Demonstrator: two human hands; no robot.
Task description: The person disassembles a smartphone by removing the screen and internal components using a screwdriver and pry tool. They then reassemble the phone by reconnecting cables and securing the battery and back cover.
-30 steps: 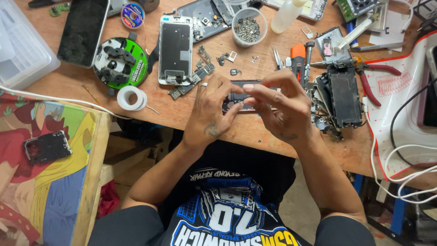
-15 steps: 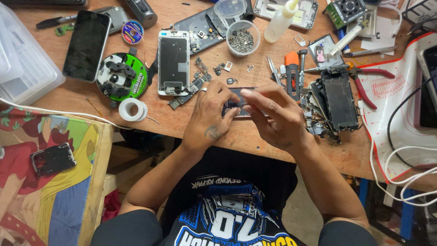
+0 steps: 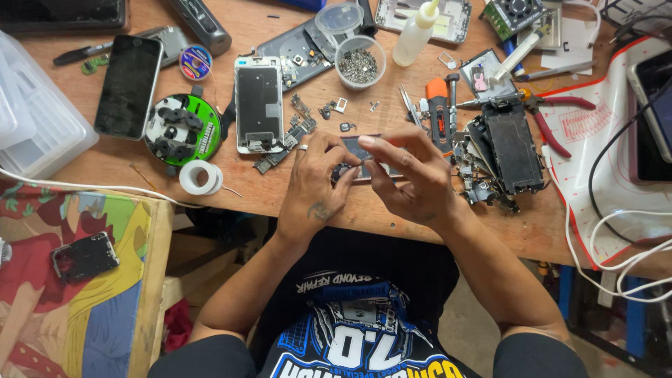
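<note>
Crowded wooden workbench (image 3: 294, 203), parts everywhere. Near the front edge, a small dark phone body (image 3: 360, 157) was held just above the wood between both hands. The left hand (image 3: 315, 189) pinched its left end, fingers curled and pressed together; the right hand (image 3: 413, 178) pinched the top edge with thumb and forefinger, other fingers loosely spread. Risk: the grip sat close to the bench edge, so a slip could have dropped the piece to the floor. Loose brackets and screws (image 3: 329, 112) lay just beyond the knuckles and a nudge could have scattered them. Farther back stood an open cup of screws (image 3: 360, 64) and a glue bottle (image 3: 414, 35), easy to knock. A stripped phone (image 3: 259, 103) lay to the left, pliers (image 3: 542, 119) to the right.
</note>
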